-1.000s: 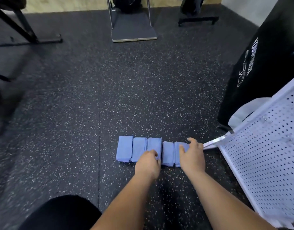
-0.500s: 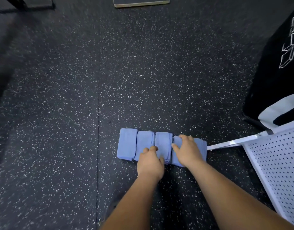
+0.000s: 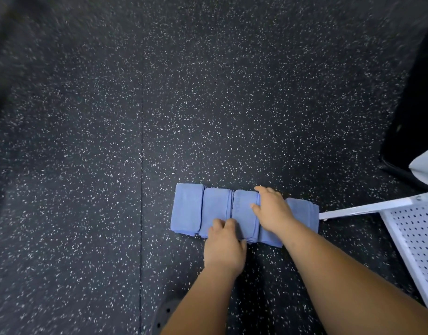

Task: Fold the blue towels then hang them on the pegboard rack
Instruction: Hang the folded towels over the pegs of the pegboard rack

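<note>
Folded blue towels (image 3: 215, 210) sit in a row on the speckled floor (image 3: 87, 165), left hand (image 3: 225, 247) curled over their near edge, right hand (image 3: 272, 210) spread flat on one, so a careless lift could unfold them beside the pegboard rack (image 3: 416, 238).

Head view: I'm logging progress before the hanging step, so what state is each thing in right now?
Blue towels: five, folded, in a row on the floor, none hung.
Left hand: fingers curled on the near edge of the second and third towels.
Right hand: laid flat over the fourth towel.
Pegboard rack: on the right, no towel on the visible part.
Floor: dark speckled rubber.
</note>
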